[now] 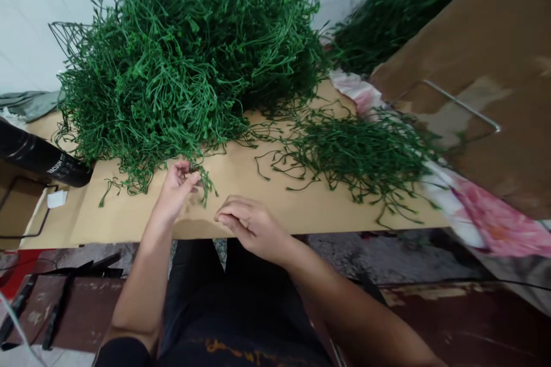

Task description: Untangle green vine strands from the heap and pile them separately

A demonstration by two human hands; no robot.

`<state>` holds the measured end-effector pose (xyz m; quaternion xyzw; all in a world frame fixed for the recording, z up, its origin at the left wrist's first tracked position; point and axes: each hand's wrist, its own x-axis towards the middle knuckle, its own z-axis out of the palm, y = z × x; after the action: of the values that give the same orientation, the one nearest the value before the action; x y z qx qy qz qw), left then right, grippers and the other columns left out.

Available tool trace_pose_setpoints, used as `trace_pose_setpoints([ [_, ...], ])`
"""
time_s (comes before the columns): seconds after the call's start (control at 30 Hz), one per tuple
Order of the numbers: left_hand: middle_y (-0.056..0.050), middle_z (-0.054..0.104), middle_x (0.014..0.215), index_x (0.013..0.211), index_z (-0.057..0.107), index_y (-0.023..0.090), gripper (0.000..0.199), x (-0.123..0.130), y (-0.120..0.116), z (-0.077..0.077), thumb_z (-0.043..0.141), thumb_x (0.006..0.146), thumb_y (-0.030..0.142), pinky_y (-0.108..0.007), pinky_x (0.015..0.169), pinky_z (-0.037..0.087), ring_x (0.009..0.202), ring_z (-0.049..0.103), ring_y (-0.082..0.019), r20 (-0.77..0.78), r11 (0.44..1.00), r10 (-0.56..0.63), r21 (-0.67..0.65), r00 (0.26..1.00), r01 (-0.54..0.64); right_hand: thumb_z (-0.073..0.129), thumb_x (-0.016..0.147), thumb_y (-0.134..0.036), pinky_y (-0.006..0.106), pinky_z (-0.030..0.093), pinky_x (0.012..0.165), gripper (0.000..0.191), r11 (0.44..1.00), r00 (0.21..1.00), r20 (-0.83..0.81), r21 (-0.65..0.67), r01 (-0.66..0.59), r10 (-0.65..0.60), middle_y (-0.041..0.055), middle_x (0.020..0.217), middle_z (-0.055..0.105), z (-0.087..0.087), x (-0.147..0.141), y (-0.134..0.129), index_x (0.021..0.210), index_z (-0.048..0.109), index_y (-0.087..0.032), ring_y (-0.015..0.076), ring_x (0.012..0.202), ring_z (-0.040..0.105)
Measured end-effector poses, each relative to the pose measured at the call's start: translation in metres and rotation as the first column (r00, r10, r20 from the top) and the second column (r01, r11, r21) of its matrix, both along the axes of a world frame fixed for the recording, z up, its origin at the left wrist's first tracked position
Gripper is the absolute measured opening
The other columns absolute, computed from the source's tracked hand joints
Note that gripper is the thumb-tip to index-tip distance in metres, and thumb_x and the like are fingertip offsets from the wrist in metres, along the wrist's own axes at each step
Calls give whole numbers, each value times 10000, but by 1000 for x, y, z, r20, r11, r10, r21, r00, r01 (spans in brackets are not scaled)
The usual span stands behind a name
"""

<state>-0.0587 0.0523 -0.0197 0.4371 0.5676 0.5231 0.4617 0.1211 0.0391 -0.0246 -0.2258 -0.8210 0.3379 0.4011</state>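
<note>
My left hand (178, 180) is at the front edge of a big heap of thin green stems (193, 57), which look like artificial plant sprigs with small forked tips. Its thumb and fingers are closed on a small green sprig (207, 186) that sticks out to the right. My right hand (249, 221) hovers just right of it, over the table's near edge. The fingers there are curled and pinched together, and whatever they hold, if anything, is hidden. A smaller, flatter pile of the same stems (357, 149) lies to the right.
Brown board (129, 218) covers the tabletop. At the left lies a black vacuum bottle (43, 155) beside a white paper tag (57, 199). A large cardboard sheet (486, 69) with a metal wire handle leans at the right, near pink patterned cloth (495, 212). More greenery (400, 6) is behind it.
</note>
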Motion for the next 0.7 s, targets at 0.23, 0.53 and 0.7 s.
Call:
trace_pose_setpoints([
  [0.23,12,548,703,793,528,145,197,18,-17,-13,565,764,336,-198,529,343,527,387,-40,-23,988,-153,-8,988,153,428,871,-331,284,444,639,222,899,909,-24,-164,407,-416,55,737,586,19,16,28,793,567,-176,142,682,537],
  [0.53,-62,549,982,949,481,162,435,2,-17,-24,667,663,432,-277,773,441,838,536,-122,-108,981,178,96,978,-168,500,817,-318,304,393,682,205,969,888,429,-97,226,-164,80,790,606,6,-51,76,836,589,-134,180,732,537],
  [0.7,-74,579,1014,1016,492,171,555,4,-21,-28,641,645,556,-308,850,445,937,556,-157,-39,998,35,44,999,-34,402,867,-262,249,378,612,186,953,938,330,-238,189,-104,48,732,596,-16,-45,36,847,549,-148,136,647,518],
])
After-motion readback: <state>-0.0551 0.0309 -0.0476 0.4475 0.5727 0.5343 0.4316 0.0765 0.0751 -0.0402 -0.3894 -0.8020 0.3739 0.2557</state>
